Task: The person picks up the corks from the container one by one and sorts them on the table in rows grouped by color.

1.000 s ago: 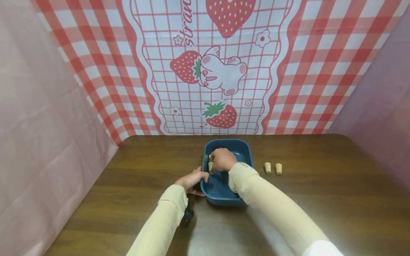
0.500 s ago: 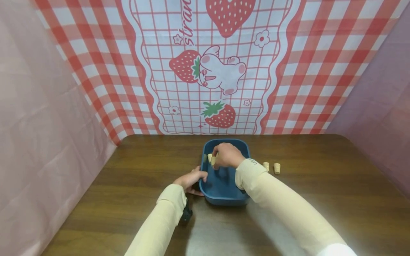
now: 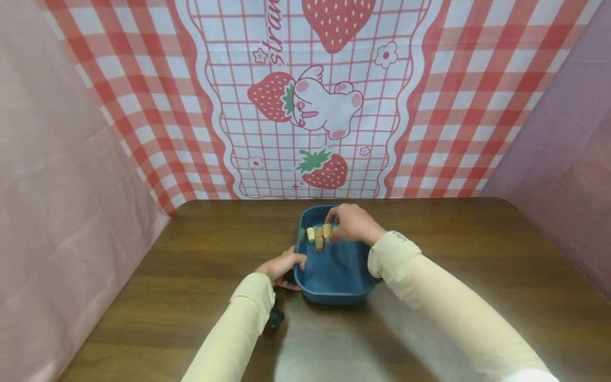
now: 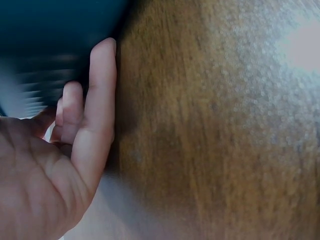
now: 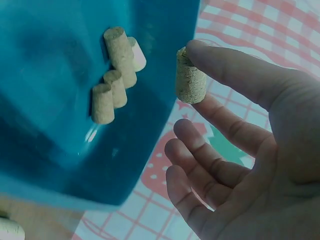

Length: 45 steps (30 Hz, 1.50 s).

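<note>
A blue plastic tub stands on the table. My left hand grips its left side, thumb over the rim; in the left wrist view, its fingers lie along the outer wall near the tabletop. Over the tub's far part, my right hand pinches a tapered cork stopper between thumb and index finger, the other fingers loosely bent. Several more cork stoppers lie close together inside the tub, and one of them looks paler.
Part of a cork shows on the table outside the tub, at the corner of the right wrist view. A strawberry-print checked cloth hangs behind the wooden table. Something black sits at my left wrist.
My right hand has moved up and to the right within the tub, pinching a cork, and more corks inside have come into view. The two corks on the table are now hidden behind my right arm.
</note>
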Tool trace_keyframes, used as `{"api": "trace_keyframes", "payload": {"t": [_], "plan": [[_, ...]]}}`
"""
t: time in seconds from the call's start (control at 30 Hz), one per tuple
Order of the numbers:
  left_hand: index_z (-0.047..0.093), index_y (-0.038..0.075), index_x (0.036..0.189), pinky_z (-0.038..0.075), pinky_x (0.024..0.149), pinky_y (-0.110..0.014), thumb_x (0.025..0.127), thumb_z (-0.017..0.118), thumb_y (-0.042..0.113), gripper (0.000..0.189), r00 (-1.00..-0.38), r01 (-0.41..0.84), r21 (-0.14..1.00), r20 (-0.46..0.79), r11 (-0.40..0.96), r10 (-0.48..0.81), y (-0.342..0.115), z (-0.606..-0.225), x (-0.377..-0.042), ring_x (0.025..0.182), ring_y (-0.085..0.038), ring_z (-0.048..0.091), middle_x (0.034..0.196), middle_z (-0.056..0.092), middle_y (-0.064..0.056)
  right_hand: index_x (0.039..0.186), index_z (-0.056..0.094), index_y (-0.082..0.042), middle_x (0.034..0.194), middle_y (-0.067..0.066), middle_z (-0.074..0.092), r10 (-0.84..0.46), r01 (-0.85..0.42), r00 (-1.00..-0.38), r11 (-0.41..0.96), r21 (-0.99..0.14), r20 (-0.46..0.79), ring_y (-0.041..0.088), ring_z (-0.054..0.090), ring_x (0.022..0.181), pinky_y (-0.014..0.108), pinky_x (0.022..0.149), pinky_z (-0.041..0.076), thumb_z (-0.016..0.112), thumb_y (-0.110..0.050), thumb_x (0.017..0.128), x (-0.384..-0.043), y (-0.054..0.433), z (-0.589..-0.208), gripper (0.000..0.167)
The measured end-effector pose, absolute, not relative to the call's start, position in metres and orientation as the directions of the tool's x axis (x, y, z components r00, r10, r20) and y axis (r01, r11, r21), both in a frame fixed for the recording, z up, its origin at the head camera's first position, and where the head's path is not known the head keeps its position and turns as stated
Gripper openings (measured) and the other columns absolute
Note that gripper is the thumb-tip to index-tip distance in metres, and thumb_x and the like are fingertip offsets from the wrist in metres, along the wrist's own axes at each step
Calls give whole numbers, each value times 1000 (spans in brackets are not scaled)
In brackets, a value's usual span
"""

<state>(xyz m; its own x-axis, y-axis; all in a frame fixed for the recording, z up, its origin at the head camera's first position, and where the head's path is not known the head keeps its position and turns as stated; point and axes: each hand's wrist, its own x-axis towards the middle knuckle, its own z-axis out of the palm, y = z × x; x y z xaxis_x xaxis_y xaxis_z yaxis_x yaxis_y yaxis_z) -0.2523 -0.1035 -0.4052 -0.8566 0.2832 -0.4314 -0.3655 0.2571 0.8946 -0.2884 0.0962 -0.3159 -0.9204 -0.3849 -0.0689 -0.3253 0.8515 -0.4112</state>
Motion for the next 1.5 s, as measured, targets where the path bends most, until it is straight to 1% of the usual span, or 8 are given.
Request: {"api": "trace_keyframes", "payload": {"t": [0.1,0.33,0.57,0.67,0.97,1.1,1.33,1.5], "plan": [[22,7,158,62,77,-45,68,48,11,94,-859,-364,895,-429,257,280,-104,-405,-253,113,-35,50,150,16,-20,121,71,-4,124,22,65,-389,-330,-919,844,-424,-58,35,60,112,51,95,54,84,-19,82,-285,103,-313,44],[21,8,159,62,76,-44,67,47,10,95,-863,-364,897,-426,249,273,-104,-404,-253,108,-34,53,153,12,-20,121,70,-3,123,23,64,-365,-310,-930,833,-458,-35,35,59,111,52,94,55,83,-17,83,-280,119,-306,42],[19,9,160,62,78,-44,68,48,10,97,-854,-371,891,-438,262,280,-103,-403,-254,113,-34,51,152,16,-19,123,68,-2,124,23,63,-347,-299,-938,827,-477,-14,39,57,115,52,93,56,82,-18,85,-273,136,-301,43],[19,9,160,62,78,-44,68,48,10,97,-854,-371,890,-439,265,279,-103,-403,-254,113,-34,51,151,18,-19,122,69,-2,122,23,62,-339,-296,-941,825,-482,-2,39,57,113,52,92,57,81,-19,85,-270,144,-299,42],[18,8,160,61,79,-45,68,48,10,97,-851,-370,889,-441,271,284,-102,-405,-255,114,-35,51,151,18,-20,124,67,-1,123,24,62,-313,-289,-949,830,-477,30,41,56,116,59,96,51,78,-21,88,-267,172,-301,43],[19,8,160,61,78,-45,68,48,10,97,-851,-373,889,-442,266,285,-103,-406,-255,114,-35,50,151,19,-20,124,67,-1,121,24,62,-309,-291,-950,829,-477,43,41,56,114,59,94,51,78,-21,88,-266,186,-306,43],[21,7,158,61,78,-45,69,48,10,94,-854,-370,891,-437,262,283,-104,-406,-253,114,-36,50,146,22,-20,127,65,0,123,26,61,-288,-258,-958,833,-490,13,43,55,114,61,93,51,78,-25,88,-263,208,-310,48],[20,6,158,61,79,-46,69,48,10,94,-853,-367,892,-435,263,287,-104,-405,-253,115,-35,49,146,22,-20,127,63,2,121,27,61,-292,-269,-956,832,-485,30,44,55,112,62,92,51,79,-26,88,-263,226,-316,51]]}}
